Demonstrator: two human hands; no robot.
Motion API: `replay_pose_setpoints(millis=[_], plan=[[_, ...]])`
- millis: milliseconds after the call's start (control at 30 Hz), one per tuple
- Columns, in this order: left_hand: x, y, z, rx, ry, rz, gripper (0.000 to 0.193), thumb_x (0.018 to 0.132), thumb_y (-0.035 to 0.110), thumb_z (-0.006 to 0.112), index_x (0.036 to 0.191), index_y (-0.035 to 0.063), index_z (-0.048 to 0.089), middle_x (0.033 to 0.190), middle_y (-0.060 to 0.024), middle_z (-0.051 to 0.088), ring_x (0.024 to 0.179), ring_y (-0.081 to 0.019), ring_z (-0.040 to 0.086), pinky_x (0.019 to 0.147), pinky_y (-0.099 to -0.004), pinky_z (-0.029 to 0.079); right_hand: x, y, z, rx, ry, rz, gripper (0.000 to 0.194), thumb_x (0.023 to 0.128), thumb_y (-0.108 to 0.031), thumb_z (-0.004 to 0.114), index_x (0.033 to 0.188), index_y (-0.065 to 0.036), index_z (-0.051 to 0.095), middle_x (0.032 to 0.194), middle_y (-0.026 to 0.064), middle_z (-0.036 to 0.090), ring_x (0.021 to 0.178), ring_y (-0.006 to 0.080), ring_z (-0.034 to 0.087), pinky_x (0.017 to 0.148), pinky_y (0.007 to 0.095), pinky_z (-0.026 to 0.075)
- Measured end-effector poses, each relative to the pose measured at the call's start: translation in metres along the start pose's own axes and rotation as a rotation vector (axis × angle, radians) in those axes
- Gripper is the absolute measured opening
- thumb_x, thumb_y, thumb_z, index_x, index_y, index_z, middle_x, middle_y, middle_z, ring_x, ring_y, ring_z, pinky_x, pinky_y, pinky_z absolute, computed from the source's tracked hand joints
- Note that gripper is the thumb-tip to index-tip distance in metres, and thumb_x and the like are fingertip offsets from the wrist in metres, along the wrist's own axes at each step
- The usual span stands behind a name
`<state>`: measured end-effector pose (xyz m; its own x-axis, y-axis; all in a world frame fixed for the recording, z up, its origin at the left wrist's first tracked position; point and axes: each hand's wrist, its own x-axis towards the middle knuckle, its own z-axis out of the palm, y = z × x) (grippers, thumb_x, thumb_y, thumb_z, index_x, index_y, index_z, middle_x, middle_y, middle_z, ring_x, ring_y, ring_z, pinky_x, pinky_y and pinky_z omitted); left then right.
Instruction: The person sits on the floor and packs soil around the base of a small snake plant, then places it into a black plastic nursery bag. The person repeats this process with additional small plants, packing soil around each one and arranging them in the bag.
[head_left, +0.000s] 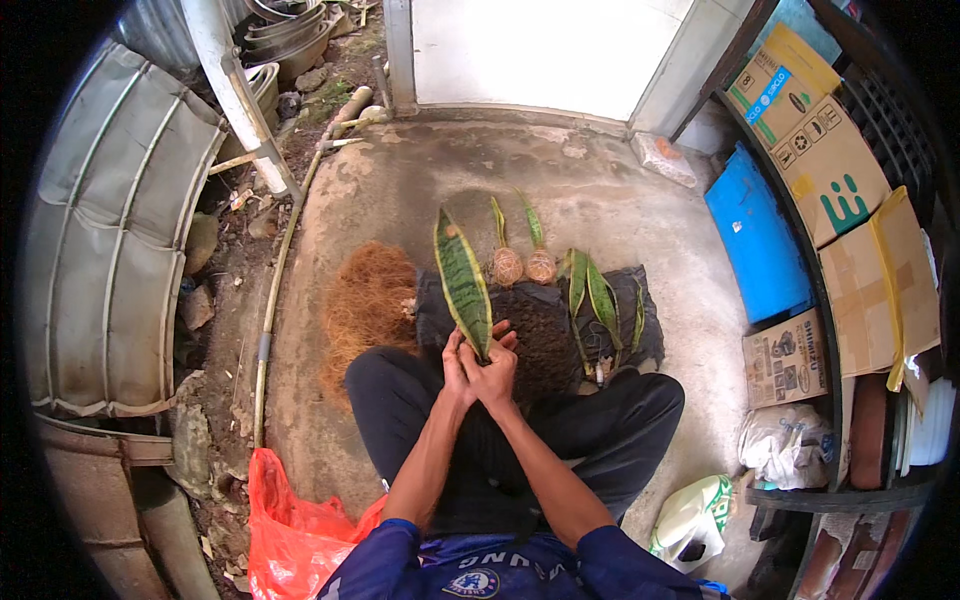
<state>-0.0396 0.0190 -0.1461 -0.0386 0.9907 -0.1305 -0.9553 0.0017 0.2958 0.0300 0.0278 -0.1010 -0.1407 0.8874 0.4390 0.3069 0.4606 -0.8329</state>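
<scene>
Both hands meet above my crossed legs, around the lower end of an upright snake plant leaf (463, 289). My left hand (459, 367) and my right hand (497, 371) touch each other, and whatever lies between the palms is hidden. Beyond them, dark soil (536, 330) is spread on a black plastic sheet (431, 300). Two string-wrapped fibre balls (508, 267), each with a leaf standing from it, rest at the sheet's far edge. More snake plant leaves (600, 300) lie on the sheet's right part. A heap of brown coconut fibre (371, 307) sits to the left.
A red plastic bag (300, 540) lies at lower left, and a white-green bag (694, 517) at lower right. Cardboard boxes (825, 165) and a blue plastic panel (757, 240) line the right side. A long pipe (277, 300) edges the concrete floor (450, 157) on the left.
</scene>
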Motion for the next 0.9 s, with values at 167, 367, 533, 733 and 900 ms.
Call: replay_pose_setpoints(millis=[167,367,533,733,900], plan=[[0.009,0.004,0.008,0.024,-0.073,-0.005,0.063,0.098,0.048,0.028,0.146,0.0071,0.031,0.138,-0.0212,0.045,0.124,-0.0367,0.047,0.108,-0.0523,0.035,0.008,0.016,0.009,-0.086,-0.044,0.187,0.043,0.075,-0.034,0.074,0.107,-0.005,0.068,0.114,0.0220,0.062,0.112,0.0315,0.057,0.093,0.0419,0.043],[0.010,0.006,0.023,0.159,-0.038,-0.122,0.076,0.094,0.064,0.035,0.147,0.0094,0.032,0.138,-0.0154,0.046,0.122,-0.0278,0.050,0.100,-0.0435,0.042,0.020,0.025,-0.026,0.299,-0.132,0.331,0.015,0.088,-0.014,0.066,0.082,0.000,0.070,0.074,0.0041,0.067,0.068,0.0091,0.061,0.061,0.0276,0.046],[0.019,-0.002,0.017,0.296,-0.125,0.085,0.071,0.096,0.054,0.041,0.148,0.0068,0.029,0.144,-0.0140,0.041,0.128,-0.0272,0.046,0.104,-0.0415,0.040,0.028,0.010,-0.035,0.082,-0.213,0.111,0.018,0.083,-0.017,0.070,0.088,0.001,0.071,0.091,0.0114,0.069,0.095,0.0209,0.063,0.082,0.0361,0.048],[0.012,-0.005,0.008,0.185,-0.114,0.144,0.052,0.100,0.034,0.041,0.140,0.0006,0.040,0.135,-0.0175,0.050,0.122,-0.0289,0.051,0.101,-0.0390,0.044,0.028,-0.002,-0.019,-0.240,-0.181,-0.060,0.074,0.072,-0.053,0.075,0.129,-0.009,0.056,0.148,0.0233,0.027,0.140,0.0481,0.014,0.109,0.0680,0.008],[0.012,-0.004,0.002,0.025,0.269,-0.043,0.043,0.100,0.037,0.037,0.096,0.0015,0.061,0.095,-0.0127,0.064,0.087,-0.0281,0.062,0.086,-0.0407,0.052,0.039,-0.013,-0.023,-0.356,-0.122,-0.135,0.081,0.074,-0.055,0.072,0.136,-0.010,0.048,0.149,0.0246,0.022,0.141,0.0465,0.014,0.109,0.0677,0.007]])
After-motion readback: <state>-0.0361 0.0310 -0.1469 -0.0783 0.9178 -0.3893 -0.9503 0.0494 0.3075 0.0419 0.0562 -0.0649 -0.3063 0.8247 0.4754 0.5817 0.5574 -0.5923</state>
